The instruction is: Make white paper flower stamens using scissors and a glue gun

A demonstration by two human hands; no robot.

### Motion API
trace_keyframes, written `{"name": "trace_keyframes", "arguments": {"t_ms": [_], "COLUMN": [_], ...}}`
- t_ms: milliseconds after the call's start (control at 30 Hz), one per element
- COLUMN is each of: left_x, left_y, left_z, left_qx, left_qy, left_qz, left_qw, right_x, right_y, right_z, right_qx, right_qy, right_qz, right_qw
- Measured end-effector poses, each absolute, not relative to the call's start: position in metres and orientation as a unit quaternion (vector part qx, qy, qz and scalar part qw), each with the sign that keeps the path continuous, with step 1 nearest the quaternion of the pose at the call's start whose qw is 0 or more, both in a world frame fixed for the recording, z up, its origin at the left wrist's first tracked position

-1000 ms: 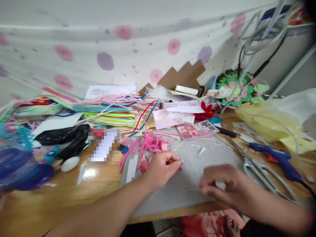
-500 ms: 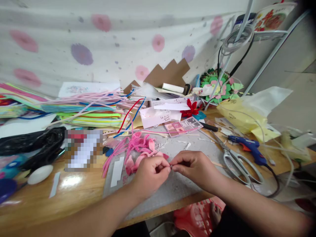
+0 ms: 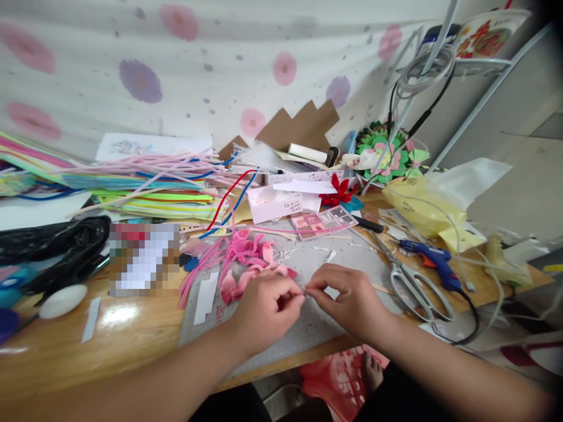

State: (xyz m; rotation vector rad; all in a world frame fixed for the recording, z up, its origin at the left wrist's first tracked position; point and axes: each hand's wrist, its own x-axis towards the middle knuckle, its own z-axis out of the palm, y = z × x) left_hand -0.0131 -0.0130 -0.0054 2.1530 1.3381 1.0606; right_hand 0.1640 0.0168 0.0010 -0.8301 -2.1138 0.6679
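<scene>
Close together over the grey cutting mat [image 3: 281, 346], my two hands meet at the fingertips. My left hand [image 3: 268, 305] is closed in a pinch on something too small to name. My right hand [image 3: 347, 296] pinches at the same spot, thumb against forefinger, and what lies between them is hidden. Just behind my left hand lie pink fuzzy petal shapes [image 3: 241, 284] with long pink pipe-cleaner stems [image 3: 197, 264]. White paper strips [image 3: 206, 299] rest on the mat to the left of my left hand.
Scissors [image 3: 413, 287] and a blue glue gun [image 3: 428, 261] lie on the right. A pink palette [image 3: 325, 221] and a red flower [image 3: 338, 190] stand behind the mat. Bundled pipe cleaners [image 3: 153, 202], a black plastic bag [image 3: 57, 240] and a white oval object [image 3: 64, 302] fill the left.
The view has shifted slightly. My right hand's fingers have opened out a little, leaving a gap between thumb and forefinger; both hands stay at the same spot over the mat.
</scene>
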Motion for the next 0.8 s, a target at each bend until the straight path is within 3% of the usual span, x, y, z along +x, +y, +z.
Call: {"name": "trace_keyframes", "arguments": {"t_ms": [433, 800], "left_x": [-0.015, -0.014], "left_y": [-0.018, -0.015], "left_z": [-0.004, -0.002], "left_qx": [0.802, 0.745], "left_qy": [0.403, 0.454], "left_qz": [0.391, 0.402], "left_qw": [0.207, 0.279], "right_x": [0.167, 0.177], "right_y": [0.013, 0.014], "right_z": [0.005, 0.008], "right_qx": [-0.323, -0.307], "right_qy": [-0.799, -0.705], "right_qz": [0.36, 0.54], "right_qw": [0.356, 0.342]}}
